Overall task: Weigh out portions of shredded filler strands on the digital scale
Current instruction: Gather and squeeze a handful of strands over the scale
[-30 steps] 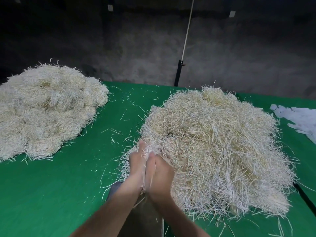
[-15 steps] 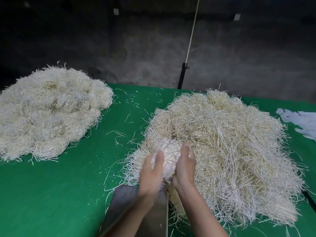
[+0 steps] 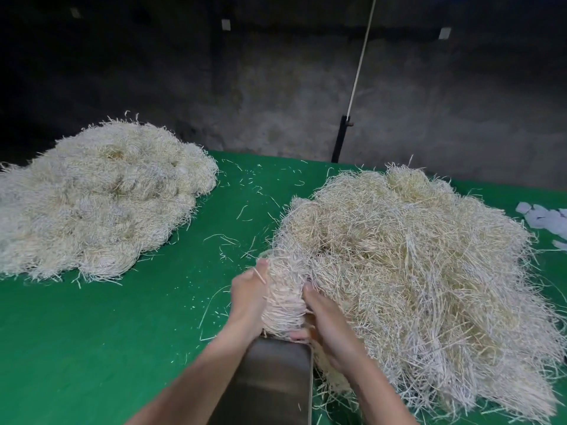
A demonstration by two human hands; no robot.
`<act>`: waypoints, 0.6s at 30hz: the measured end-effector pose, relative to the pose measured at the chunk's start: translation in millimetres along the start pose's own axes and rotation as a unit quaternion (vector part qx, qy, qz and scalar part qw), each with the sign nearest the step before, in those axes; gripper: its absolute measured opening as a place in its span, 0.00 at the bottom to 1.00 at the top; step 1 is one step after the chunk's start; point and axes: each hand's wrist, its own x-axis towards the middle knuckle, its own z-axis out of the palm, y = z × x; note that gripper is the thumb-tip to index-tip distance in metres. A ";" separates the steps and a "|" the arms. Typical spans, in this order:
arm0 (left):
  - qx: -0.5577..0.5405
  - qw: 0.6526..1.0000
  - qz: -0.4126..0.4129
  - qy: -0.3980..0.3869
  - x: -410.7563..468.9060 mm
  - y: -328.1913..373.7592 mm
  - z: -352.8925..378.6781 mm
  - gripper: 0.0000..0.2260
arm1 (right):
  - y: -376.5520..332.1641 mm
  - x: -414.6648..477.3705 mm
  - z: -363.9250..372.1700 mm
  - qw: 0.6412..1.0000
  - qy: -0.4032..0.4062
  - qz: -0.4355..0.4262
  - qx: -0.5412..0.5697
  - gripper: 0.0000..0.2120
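The left hand [image 3: 248,299] and right hand [image 3: 329,329] sit low in the centre of the frame, clamped from either side on a clump of shredded strands [image 3: 285,299]. The left palm presses the clump's left flank with the thumb pointing up. The right thumb lies on the clump's right side, and its fingertips curl under the bottom edge. The rest of the left fingers are hidden behind the strands, so their exact hold is unclear. The clump stands roughly upright between the palms, its lower end just above the far edge of a steel tray [image 3: 276,381]. The tray runs down to the bottom edge of the frame between the two forearms and is probably the scale's platform, though no display shows.

The clump's top and right side still merge with the large loose pile [image 3: 423,271], which fills the right half of the frame and touches the tray's right edge. All of this rests on a green table cover [image 3: 122,348] littered with stray strands. A second, denser heap of strands [image 3: 101,197] lies at the left, well apart from the hands. White paper scraps [image 3: 549,220] lie at the right edge. A black post [image 3: 339,139] with a pale rod [image 3: 362,56] rising from it stands behind the table against a dark wall.
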 end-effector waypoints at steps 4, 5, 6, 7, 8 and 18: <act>0.148 0.977 0.145 0.040 2.5 4.2 -14.2 0.06 | -26.1 -24.2 -4.4 0.966 0.138 -0.161 -0.145 0.29; 0.191 0.965 0.177 0.032 -1.2 1.2 -12.8 0.05 | -35.5 -27.9 2.8 0.959 0.151 -0.194 -0.140 0.30; 0.222 0.953 0.206 0.009 -5.6 -2.0 -8.8 0.05 | -42.8 -29.3 11.1 0.954 0.122 -0.221 -0.160 0.31; 0.236 0.945 0.223 -0.024 -9.8 -4.3 -3.7 0.09 | -48.1 -28.0 20.3 0.952 0.082 -0.225 -0.190 0.32; 0.227 0.947 0.220 -0.054 -16.2 -2.2 1.5 0.15 | -50.3 -26.1 27.7 0.951 0.048 -0.213 -0.219 0.31; 0.050 0.995 0.060 -0.061 -41.7 -2.1 -7.2 0.32 | -23.4 -14.4 47.6 0.987 0.155 -0.043 -0.028 0.32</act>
